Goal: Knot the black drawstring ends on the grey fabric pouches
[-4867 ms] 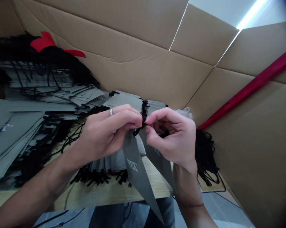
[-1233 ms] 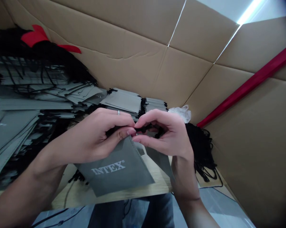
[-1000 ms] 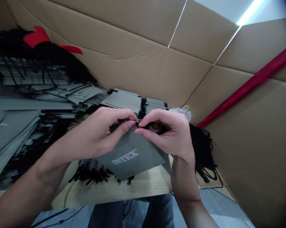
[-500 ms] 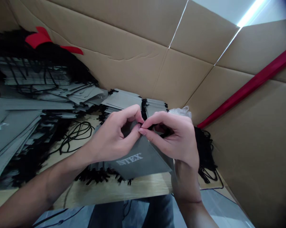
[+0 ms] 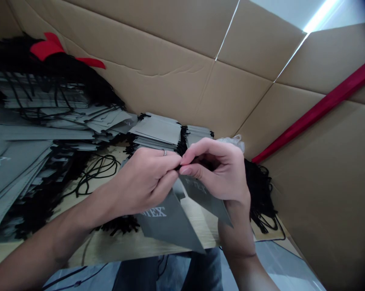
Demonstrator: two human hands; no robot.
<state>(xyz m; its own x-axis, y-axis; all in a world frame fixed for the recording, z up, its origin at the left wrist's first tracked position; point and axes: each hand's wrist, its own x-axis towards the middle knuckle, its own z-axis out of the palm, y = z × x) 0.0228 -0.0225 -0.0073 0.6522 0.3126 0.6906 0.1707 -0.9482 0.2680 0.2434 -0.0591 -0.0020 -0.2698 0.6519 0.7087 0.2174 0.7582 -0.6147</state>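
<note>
In the head view, my left hand (image 5: 146, 176) and my right hand (image 5: 217, 167) meet over the table, thumbs and fingers pinched together. A short piece of black cord (image 5: 178, 167) shows between the fingertips, gripped from both sides. Below my left hand hangs a grey panel (image 5: 170, 228) with white lettering ending in "TEX". A second grey lettered panel (image 5: 205, 198) slants down beneath my right hand. A gap shows between the two panels; whether they are one folded piece is hidden by my fingers.
Grey printed sheets with black cord ends (image 5: 27, 169) are heaped at the left. More stacks (image 5: 158, 129) stand at the back against the cardboard wall (image 5: 170, 56). Loose black cord (image 5: 99, 171) lies on the table, and a black cord bundle (image 5: 261, 194) is at right.
The grey piece under my hands has swung into two spread panels with a gap between. My left hand has turned, its back now upward, and both hands stay pinched together.
</note>
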